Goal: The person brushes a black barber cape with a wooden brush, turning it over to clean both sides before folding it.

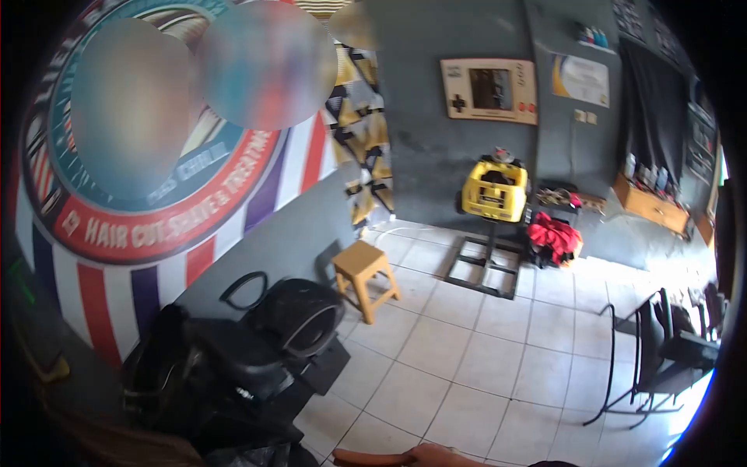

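Observation:
At the bottom edge of the head view, a hand that appears to be my right hand (436, 455) is partly visible, its fingers closed around one end of a reddish-brown object (369, 458) like a handle. The object points left, over the tiled floor, and its lower part is cut off by the frame. My left hand does not show. Left of the object, dark plastic (257, 455) lies below black salon equipment (233, 350).
A tan stool (360, 261) stands by the left wall. Farther back are a yellow toy-car seat (495, 191) on a metal frame (482, 268), red cloth (553, 237) and a wooden drawer unit (654, 206). A black chair (657, 350) stands at right.

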`<state>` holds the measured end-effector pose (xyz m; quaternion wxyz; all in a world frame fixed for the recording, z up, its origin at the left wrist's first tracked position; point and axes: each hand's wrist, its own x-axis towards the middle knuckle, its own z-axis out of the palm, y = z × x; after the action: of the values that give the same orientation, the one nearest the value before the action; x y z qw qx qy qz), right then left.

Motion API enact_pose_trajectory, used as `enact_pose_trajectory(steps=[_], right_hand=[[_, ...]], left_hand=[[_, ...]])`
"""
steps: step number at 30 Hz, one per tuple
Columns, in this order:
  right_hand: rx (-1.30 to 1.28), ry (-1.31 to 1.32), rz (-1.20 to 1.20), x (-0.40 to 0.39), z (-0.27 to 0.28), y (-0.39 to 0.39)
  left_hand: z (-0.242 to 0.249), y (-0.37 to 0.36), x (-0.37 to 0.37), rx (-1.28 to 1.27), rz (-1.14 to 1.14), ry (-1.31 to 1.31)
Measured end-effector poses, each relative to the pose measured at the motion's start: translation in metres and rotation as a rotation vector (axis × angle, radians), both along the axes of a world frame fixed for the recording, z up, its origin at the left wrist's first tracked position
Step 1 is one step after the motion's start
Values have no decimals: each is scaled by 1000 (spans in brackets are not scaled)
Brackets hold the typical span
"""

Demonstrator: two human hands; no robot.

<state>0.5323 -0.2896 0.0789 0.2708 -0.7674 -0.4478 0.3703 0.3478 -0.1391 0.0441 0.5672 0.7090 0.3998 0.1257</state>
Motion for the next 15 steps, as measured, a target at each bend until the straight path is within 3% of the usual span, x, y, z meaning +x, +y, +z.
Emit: enact_pose_trajectory(steps=[1,4,8,15], right_hand=[[30,5,-5,23,-19,-20],[-89,-53,-243,78,7,-70],[-43,-75,-447,144,23,-132],[-17,-146,-494,251,20,-236]], left_hand=[[10,-15,36,-12,-27,-47],[31,-56,129,-49,-154,-155],[40,-113,235,-112,-356,-195],[-28,-186,408,-174,-637,-64]])
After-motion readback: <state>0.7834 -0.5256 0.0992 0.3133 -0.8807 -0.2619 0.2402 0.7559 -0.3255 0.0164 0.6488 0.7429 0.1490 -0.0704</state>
